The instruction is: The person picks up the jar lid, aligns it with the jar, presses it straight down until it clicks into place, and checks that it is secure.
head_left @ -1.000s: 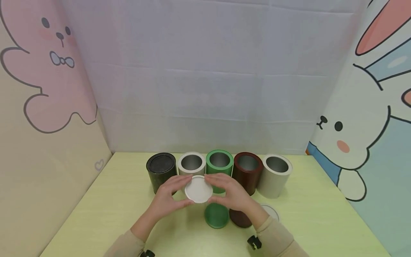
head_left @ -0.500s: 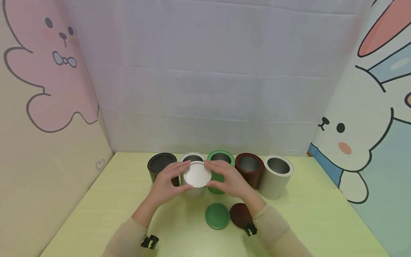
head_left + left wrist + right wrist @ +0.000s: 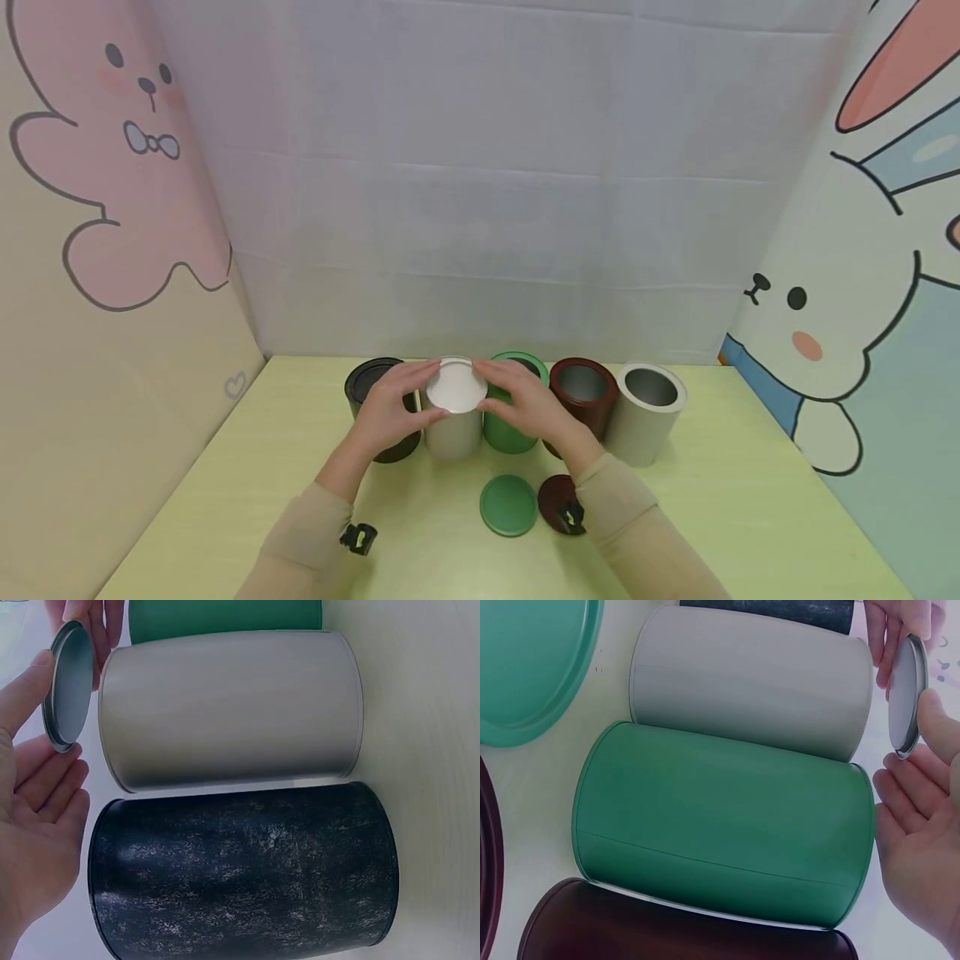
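In the head view, a round white lid (image 3: 456, 386) is held between both hands over the second can from the left, a white can (image 3: 453, 439). My left hand (image 3: 387, 407) pinches the lid's left edge between thumb and fingers, while my right hand (image 3: 527, 400) pinches its right edge. Both wrist views show a narrow gap between the lid (image 3: 73, 686) and the can's rim, with the lid tilted slightly. Its metal underside faces the can. Beside the white can stand a black can (image 3: 244, 874) and a green can (image 3: 724, 825).
To the right stand an open dark red can (image 3: 583, 385) and another open white can (image 3: 637, 432). A green lid (image 3: 508, 505) and a dark red lid (image 3: 557, 498), partly covered by the right wrist's camera, lie on the yellow-green table (image 3: 225, 500) in front.
Both hands have carried the white lid forward and slightly left, from in front of the white can to over its opening. The cans and the green lid have stayed put.
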Tool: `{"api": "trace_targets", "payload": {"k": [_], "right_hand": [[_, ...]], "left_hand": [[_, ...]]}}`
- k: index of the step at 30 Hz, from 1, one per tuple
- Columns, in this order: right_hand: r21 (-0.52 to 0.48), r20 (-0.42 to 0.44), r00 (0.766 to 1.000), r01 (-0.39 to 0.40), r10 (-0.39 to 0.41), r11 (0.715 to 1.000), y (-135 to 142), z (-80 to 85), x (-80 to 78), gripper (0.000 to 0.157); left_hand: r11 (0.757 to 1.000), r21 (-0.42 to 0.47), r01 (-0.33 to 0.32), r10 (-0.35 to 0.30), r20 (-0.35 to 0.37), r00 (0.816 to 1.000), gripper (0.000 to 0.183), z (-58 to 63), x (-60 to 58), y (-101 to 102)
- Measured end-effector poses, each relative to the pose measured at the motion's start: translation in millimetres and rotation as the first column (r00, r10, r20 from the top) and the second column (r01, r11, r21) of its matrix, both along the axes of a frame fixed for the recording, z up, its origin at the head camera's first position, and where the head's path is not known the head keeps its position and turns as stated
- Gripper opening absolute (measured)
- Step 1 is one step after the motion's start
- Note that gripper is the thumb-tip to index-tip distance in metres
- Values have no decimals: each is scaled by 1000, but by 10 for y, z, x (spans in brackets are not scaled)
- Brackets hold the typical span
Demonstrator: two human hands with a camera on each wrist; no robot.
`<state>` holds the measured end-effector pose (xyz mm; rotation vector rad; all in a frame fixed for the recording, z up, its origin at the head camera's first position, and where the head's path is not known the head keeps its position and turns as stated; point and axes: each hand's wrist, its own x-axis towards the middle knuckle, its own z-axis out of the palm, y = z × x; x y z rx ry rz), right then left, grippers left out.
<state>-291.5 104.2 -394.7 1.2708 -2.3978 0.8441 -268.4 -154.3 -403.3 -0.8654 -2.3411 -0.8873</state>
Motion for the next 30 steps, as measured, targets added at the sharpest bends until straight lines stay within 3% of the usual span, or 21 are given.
{"api": "trace_targets", "payload": {"k": [11, 30], "right_hand": [[132, 52, 998, 33, -41, 991, -70, 52, -111, 54], [299, 52, 992, 93, -113, 950, -172, 109, -202, 53]], "left_hand": [[994, -107, -31, 43, 107, 993, 61, 84, -125, -69], [975, -218, -40, 74, 149, 986, 56, 130, -239, -93]]}}
